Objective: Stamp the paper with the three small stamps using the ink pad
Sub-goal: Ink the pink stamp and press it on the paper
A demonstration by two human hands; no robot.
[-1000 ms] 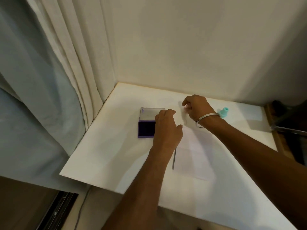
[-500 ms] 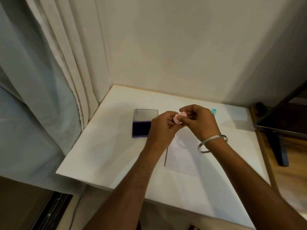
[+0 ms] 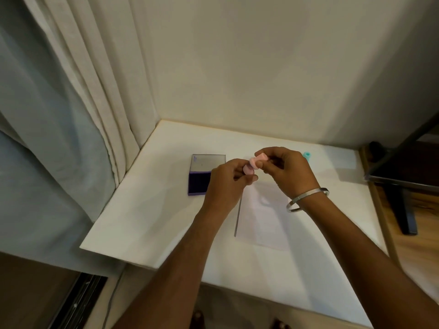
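Observation:
Both hands hover over the white table (image 3: 154, 222), holding a small pink stamp in two pieces. My right hand (image 3: 288, 174) pinches the upper pink piece (image 3: 259, 160) between thumb and fingers. My left hand (image 3: 225, 184) grips the lower pink piece (image 3: 248, 170), which looks like a cap or base. The open purple ink pad (image 3: 198, 184) lies just left of my left hand, its lid flipped back. A white sheet of paper (image 3: 263, 222) lies below my hands. A teal stamp (image 3: 307, 155) stands behind my right hand, partly hidden.
A wall closes the table's back edge, and curtains (image 3: 95, 103) hang at its left. At the right a dark stand (image 3: 403, 186) rises off the wooden floor, beyond the table's edge. A metal bangle (image 3: 306, 199) circles my right wrist.
My right hand lifted the pink stamp from the back of the table and brought it to my left hand. The two pink pieces now sit slightly apart, where before they were together.

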